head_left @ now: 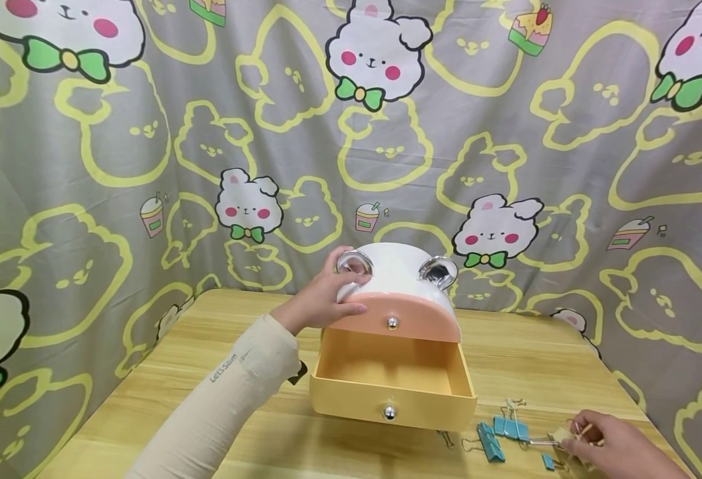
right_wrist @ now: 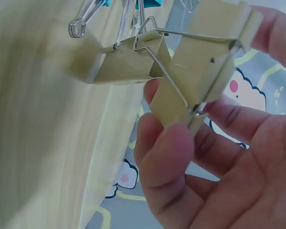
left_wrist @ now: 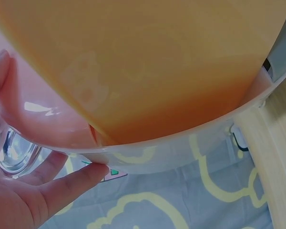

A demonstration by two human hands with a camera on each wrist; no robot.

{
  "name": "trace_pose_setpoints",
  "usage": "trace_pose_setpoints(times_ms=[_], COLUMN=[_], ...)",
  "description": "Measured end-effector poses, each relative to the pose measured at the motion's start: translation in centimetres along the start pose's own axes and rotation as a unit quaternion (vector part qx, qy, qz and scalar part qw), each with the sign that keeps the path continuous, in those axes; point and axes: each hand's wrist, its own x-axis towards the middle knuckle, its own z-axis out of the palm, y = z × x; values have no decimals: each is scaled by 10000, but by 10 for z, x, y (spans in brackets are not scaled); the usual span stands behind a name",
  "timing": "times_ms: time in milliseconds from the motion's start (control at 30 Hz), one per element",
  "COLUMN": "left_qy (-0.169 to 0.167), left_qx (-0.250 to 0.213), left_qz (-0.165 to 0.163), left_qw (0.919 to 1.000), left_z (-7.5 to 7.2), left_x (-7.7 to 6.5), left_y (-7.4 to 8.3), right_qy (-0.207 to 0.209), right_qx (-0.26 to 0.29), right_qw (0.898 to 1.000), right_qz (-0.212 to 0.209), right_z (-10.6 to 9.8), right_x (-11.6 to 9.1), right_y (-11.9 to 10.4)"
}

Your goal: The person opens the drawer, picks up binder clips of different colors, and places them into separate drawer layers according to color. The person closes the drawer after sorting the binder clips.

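Observation:
A small desktop drawer box [head_left: 395, 269] with a white rounded top and two silver ear-like rings stands on the table. Its yellow lower drawer [head_left: 394, 402] is pulled out; the pink upper drawer [head_left: 410, 313] is closed. My left hand [head_left: 321, 296] grips the box's upper left, thumb on the pink front and fingers around the silver ring [left_wrist: 16, 150] and white shell. At the right, my right hand [head_left: 611, 439] pinches a pale yellow binder clip [right_wrist: 195, 71] between thumb and fingers. Another pale yellow binder clip [right_wrist: 128, 62] is close beside it.
Teal binder clips [head_left: 491, 442] lie on the wooden table [head_left: 255, 406] between the drawer and my right hand. A small teal clip [head_left: 547, 462] is nearer the front. A patterned grey curtain [head_left: 303, 133] hangs behind the table and along both sides.

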Motion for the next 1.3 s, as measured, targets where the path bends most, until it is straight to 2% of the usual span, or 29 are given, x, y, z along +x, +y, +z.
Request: trace_pose_setpoints(times_ms=[167,433,767,1300], left_qy=[12,-14,15,-36], left_qx=[-4,-22,-61,-66], left_qz=[49,-63,8,-110], left_qw=[10000,10000,10000,9999], left_z=[0,0,0,1], left_x=[0,1,2,-1], left_y=[1,1,1,0], right_qy=[181,295,138,-84], right_qx=[-65,-300,44,536], right_qw=[9995,9988,9993,9971], right_qz=[233,258,339,541], right_z=[-1,-6,-9,-9], right_x=[-1,-5,-2,-1], right_y=[-3,-8,-7,-5])
